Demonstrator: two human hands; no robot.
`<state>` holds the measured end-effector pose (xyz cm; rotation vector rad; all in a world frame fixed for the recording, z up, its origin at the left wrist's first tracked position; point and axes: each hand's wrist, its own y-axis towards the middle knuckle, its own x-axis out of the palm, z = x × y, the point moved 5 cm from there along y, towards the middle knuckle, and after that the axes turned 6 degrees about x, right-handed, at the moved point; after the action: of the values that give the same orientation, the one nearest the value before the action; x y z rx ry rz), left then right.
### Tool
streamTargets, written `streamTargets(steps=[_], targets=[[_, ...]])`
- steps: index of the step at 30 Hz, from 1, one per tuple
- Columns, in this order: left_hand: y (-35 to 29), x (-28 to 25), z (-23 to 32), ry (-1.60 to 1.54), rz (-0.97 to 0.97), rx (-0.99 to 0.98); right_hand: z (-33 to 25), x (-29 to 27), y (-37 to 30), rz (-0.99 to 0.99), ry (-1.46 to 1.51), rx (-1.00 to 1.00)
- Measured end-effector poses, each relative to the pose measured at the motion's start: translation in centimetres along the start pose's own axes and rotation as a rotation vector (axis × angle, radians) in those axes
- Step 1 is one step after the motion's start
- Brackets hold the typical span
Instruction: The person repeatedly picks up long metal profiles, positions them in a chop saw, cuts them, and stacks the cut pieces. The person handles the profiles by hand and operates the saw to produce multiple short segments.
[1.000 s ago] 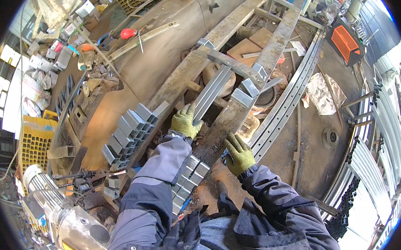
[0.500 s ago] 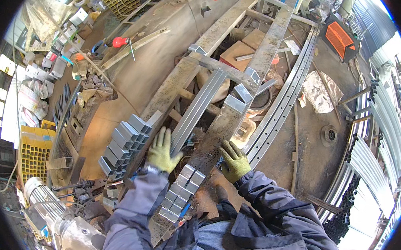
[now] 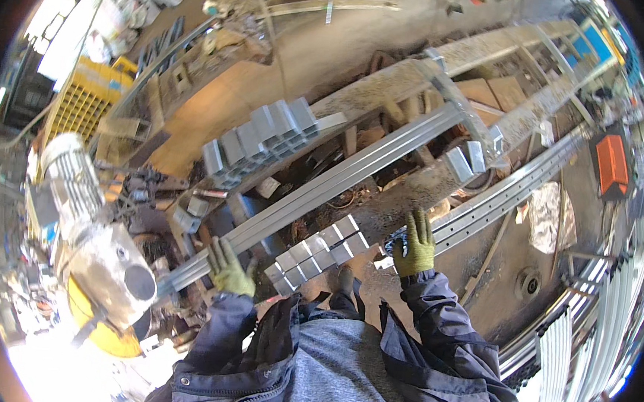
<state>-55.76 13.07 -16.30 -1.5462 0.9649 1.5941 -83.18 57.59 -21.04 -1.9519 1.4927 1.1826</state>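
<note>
Long, shiny steel tubes (image 3: pixel 338 177) lie side by side, running diagonally down to a motor-driven machine (image 3: pixel 113 257) at lower left. My left hand (image 3: pixel 232 271), in a yellow-green glove, lies with its fingers stretched out at the tubes' near edge, the fingertips seeming to touch them. In a matching glove, my right hand (image 3: pixel 417 246) is held up with fingers extended, beside the dusty steel beam (image 3: pixel 388 209), holding nothing. Between the hands, short cut metal pieces (image 3: pixel 318 253) sit in two neat rows. Beyond the tubes, short square tubes (image 3: pixel 259 133) are stacked.
A yellow disc-shaped part (image 3: pixel 100 324) shows under the machine. Two loose metal pieces (image 3: pixel 460 164) rest on the beam. Perforated rails (image 3: pixel 501 195) run along the right side, with an orange-and-black box (image 3: pixel 611 165) beyond. Bundles of long profiles (image 3: pixel 590 317) stand at far right.
My view has swung left, bringing more of the machine into sight. My left hand has moved along the tubes towards the machine. My right hand remains raised near the beam.
</note>
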Motion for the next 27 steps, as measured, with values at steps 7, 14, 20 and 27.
streamTargets(steps=[7,14,20,27], targets=[[-0.2,3.3,0.1,0.069,-0.042,-0.144,0.8,1.2,-0.4,-0.099,-0.087,0.038],[-4.7,-1.9,-1.4,-0.273,0.134,0.067,2.0,1.1,1.2,-0.083,-0.161,-0.037],[-24.2,-6.1,-11.4,-0.382,0.388,-0.084,-8.8,-1.1,1.2,0.077,-0.126,-0.182],[-48.1,-2.6,-23.4,-0.495,1.004,-0.872,-36.8,6.4,-9.9,-0.313,0.147,-0.714]])
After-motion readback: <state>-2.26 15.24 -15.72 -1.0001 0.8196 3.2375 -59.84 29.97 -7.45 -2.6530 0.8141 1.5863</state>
